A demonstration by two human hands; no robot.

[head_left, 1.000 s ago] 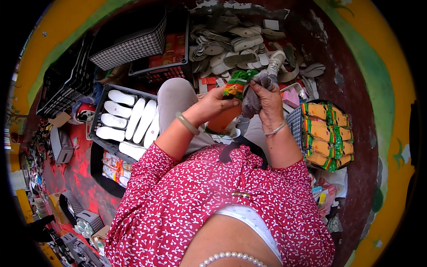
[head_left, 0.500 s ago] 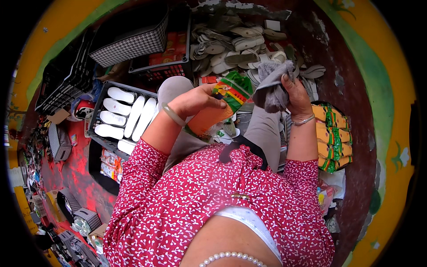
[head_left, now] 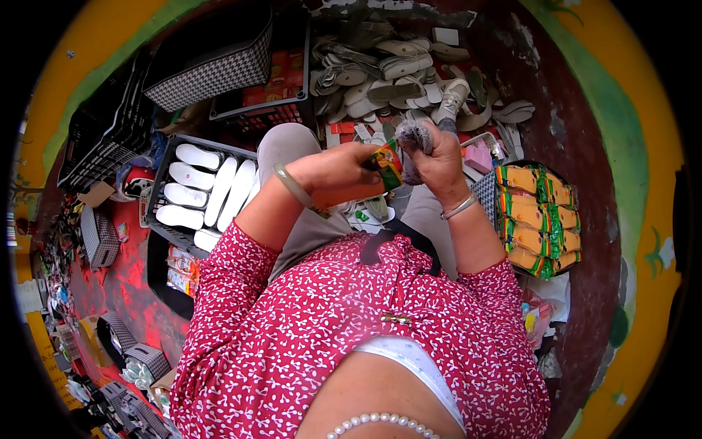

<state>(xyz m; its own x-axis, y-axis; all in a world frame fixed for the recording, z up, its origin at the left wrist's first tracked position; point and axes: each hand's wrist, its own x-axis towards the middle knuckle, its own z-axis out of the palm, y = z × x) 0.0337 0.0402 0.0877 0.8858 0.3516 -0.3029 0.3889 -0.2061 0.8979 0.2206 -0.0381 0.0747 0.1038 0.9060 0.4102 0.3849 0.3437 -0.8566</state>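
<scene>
My left hand (head_left: 336, 170) grips a flat plastic packet (head_left: 389, 165) with green, yellow and red printing and an orange body, held above my lap. Closed around a fuzzy grey cloth (head_left: 414, 143), my right hand (head_left: 441, 162) is at the packet's printed end. The cloth appears to touch that end, and part of the packet is hidden by my fingers. Beside my right forearm, several similar orange and green packets (head_left: 525, 212) are stacked in a container. White insoles (head_left: 228, 189) fill a dark crate (head_left: 158, 214) left of my knee.
Loose insoles (head_left: 398, 67) lie heaped against the far wall, near a white shoe (head_left: 455, 94). A houndstooth basket (head_left: 212, 79) and a black crate (head_left: 269, 111) with red boxes stand at far left. A small tray with a pink item (head_left: 479, 156) sits beyond my right wrist.
My right hand has moved left and inward with the cloth, from apart to the packet's end. The packet has tilted and shows less of its printed face. My left hand has shifted slightly.
</scene>
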